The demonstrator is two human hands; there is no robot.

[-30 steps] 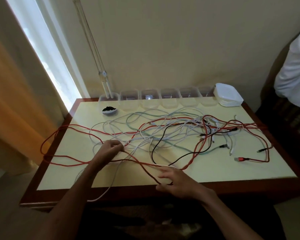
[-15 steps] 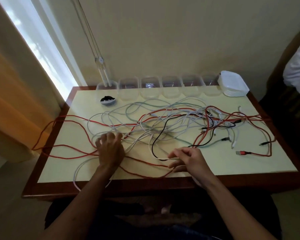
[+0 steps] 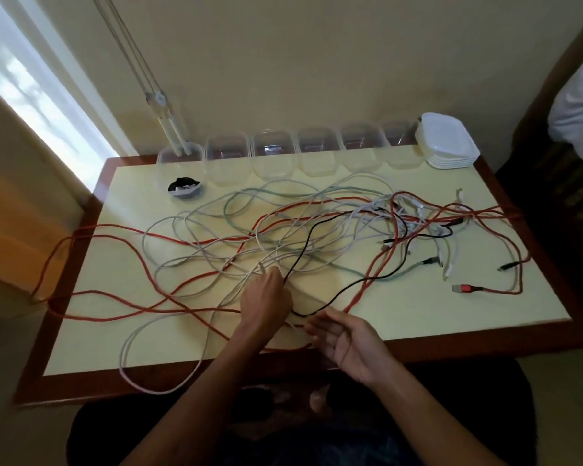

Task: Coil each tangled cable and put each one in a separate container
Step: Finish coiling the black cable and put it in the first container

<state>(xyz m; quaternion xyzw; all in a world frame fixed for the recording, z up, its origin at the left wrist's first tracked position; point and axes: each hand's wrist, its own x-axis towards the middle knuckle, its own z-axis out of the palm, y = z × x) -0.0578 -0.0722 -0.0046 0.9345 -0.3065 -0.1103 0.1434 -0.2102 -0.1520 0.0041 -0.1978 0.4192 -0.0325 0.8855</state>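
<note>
A tangle of red (image 3: pixel 115 294), white (image 3: pixel 126 351), black (image 3: pixel 337 294) and grey-green (image 3: pixel 350 271) cables spreads over the cream table (image 3: pixel 418 317). My left hand (image 3: pixel 266 297) sits at the front centre of the tangle, its fingers curled round white strands, with the black cable running just beside its knuckles. My right hand (image 3: pixel 347 344) lies palm up at the front edge, fingers relaxed; a white strand passes by its fingertips. Several clear containers (image 3: pixel 273 156) line the back edge. The leftmost container (image 3: pixel 182 163) has a coiled black cable (image 3: pixel 185 188) in it.
A stack of white lids (image 3: pixel 446 146) stands at the back right corner. Red cable loops hang over the table's left edge (image 3: pixel 48 264) and reach the right edge. A person in a white sleeve (image 3: pixel 579 105) stands at the right. Blind cords (image 3: pixel 162 102) hang at the back left.
My left hand has moved right to the centre of the tangle and closed on white strands. My right hand has let go, turned palm up and drawn back to the front edge.
</note>
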